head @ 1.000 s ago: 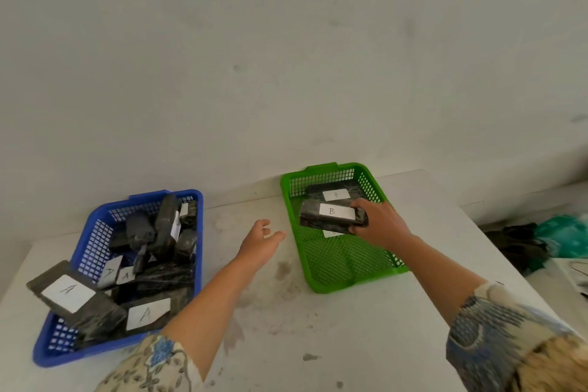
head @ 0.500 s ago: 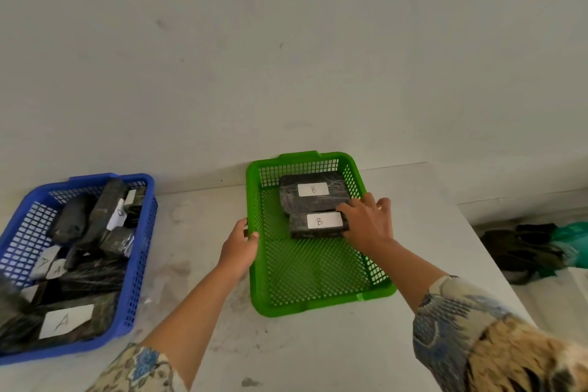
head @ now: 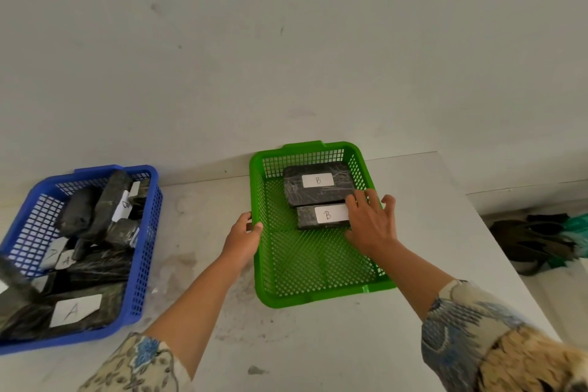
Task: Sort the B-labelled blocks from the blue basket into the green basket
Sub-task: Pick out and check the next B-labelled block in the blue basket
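The green basket (head: 318,298) stands mid-table with two black blocks lying flat at its far end: a large one labelled B (head: 318,192) and a smaller one labelled B (head: 313,219) in front of it. My right hand (head: 370,227) is over the smaller block's right end with fingers spread, gripping nothing. My left hand (head: 243,239) grips the green basket's left rim, thumb over the edge. The blue basket (head: 149,200) at the left holds several black blocks, among them one labelled A (head: 76,312) and a tilted one (head: 109,204) with a partly visible label.
The white table (head: 318,344) ends against a grey wall just behind both baskets. Its right edge runs past the green basket, and beyond it dark and green items (head: 537,239) lie on the floor. A stained strip of tabletop separates the baskets.
My right hand carried the smaller B block into the green basket, set it down and spread its fingers off it. My left hand moved onto the basket's left rim.
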